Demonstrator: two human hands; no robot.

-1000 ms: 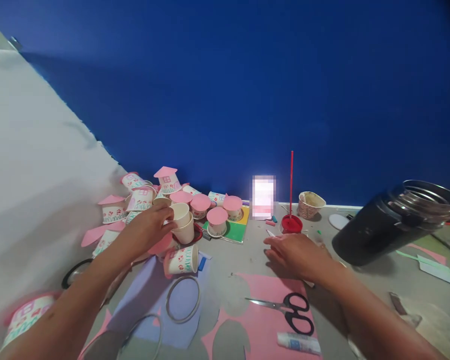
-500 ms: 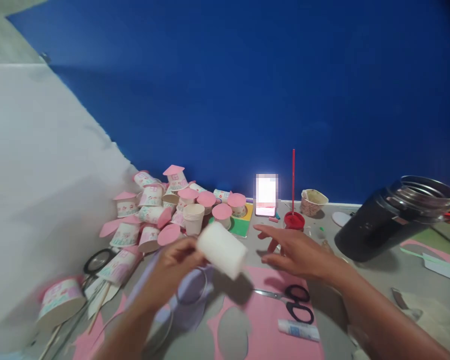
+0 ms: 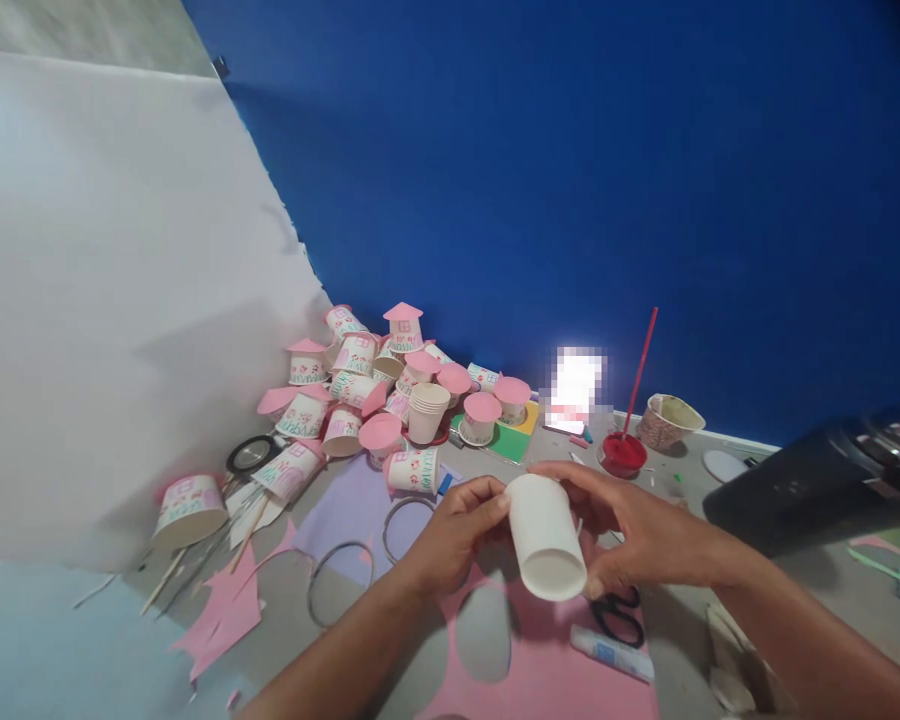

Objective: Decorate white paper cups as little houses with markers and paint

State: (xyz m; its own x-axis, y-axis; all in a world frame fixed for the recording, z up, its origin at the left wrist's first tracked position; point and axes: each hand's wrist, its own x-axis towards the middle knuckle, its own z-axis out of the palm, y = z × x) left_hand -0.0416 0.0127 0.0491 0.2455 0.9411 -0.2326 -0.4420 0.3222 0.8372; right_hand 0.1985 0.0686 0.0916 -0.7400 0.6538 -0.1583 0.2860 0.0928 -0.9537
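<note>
A plain white paper cup (image 3: 546,525) is held over the table, tilted with its open end toward me. My left hand (image 3: 469,525) pinches its left side between thumb and fingers. Around the right side curl the fingers of my right hand (image 3: 622,530), thumb low near the rim. Below the cup lies pink paper (image 3: 540,660) with round cut-outs. Black-handled scissors (image 3: 621,618) rest on it, partly hidden by my right hand, beside a white glue tube (image 3: 612,653).
Decorated paper cups (image 3: 356,390) with pink roofs pile up at the left, near stacked plain cups (image 3: 426,412). Metal rings (image 3: 337,580) lie on purple paper (image 3: 330,510). Behind stand a lit phone (image 3: 574,390) and a red pot (image 3: 622,455) with a stick. A dark flask (image 3: 787,490) stands right.
My right hand has come in from the right and closed on the cup. The cup has turned so its open end faces me. The view has shifted left.
</note>
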